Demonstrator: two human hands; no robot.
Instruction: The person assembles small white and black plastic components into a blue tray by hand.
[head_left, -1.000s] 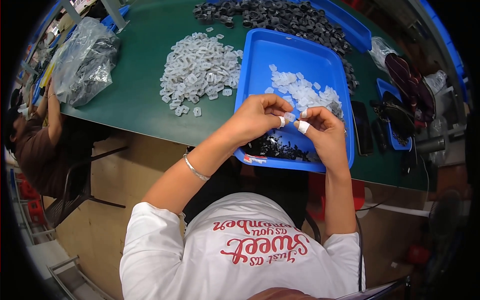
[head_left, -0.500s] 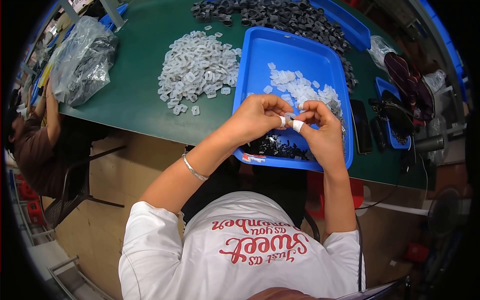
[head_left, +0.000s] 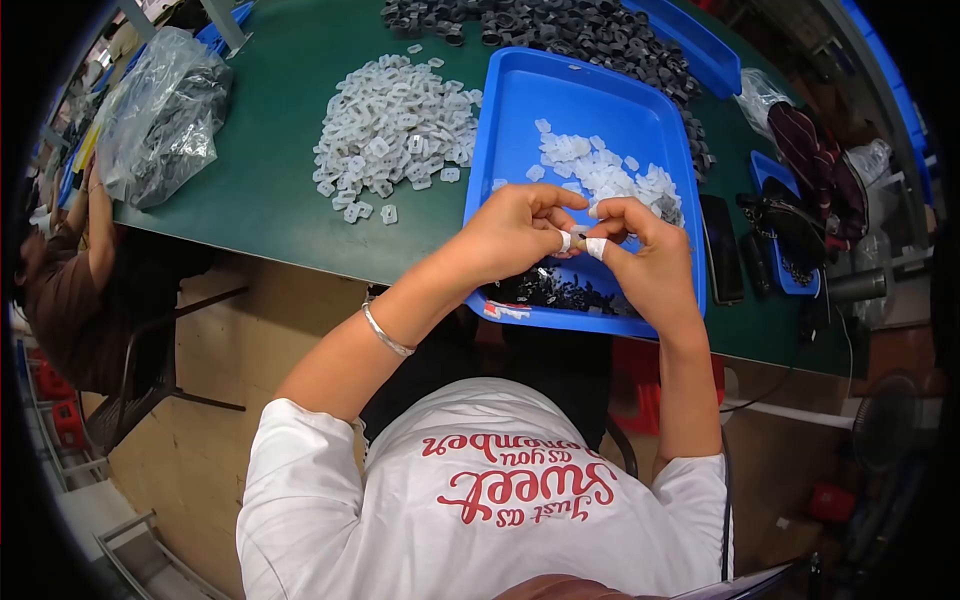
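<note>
Over the near part of a blue tray [head_left: 520, 90], my left hand [head_left: 515, 232] and my right hand [head_left: 650, 255] meet with thumbs and fingers pinched close together. Between the fingertips is a small translucent plastic piece [head_left: 578, 232] with a dark bit at it; the fingers cover most of it. White tape wraps both thumbs. Beyond my hands, a heap of translucent white plastic pieces [head_left: 600, 170] lies in the tray. Tiny black parts [head_left: 560, 292] are scattered in the tray's near end, below my hands.
Left of the tray is a big pile of translucent clips [head_left: 395, 125] on the green table [head_left: 270, 130]. Dark grey parts [head_left: 590, 35] are heaped behind it. A clear plastic bag [head_left: 170, 120] sits at left, near another person [head_left: 75, 270]. A phone [head_left: 722, 250] lies at right.
Both hands stay together over the tray, still pinching the small piece. My right wrist and forearm have shifted slightly to the right; the fingers have moved only a little.
</note>
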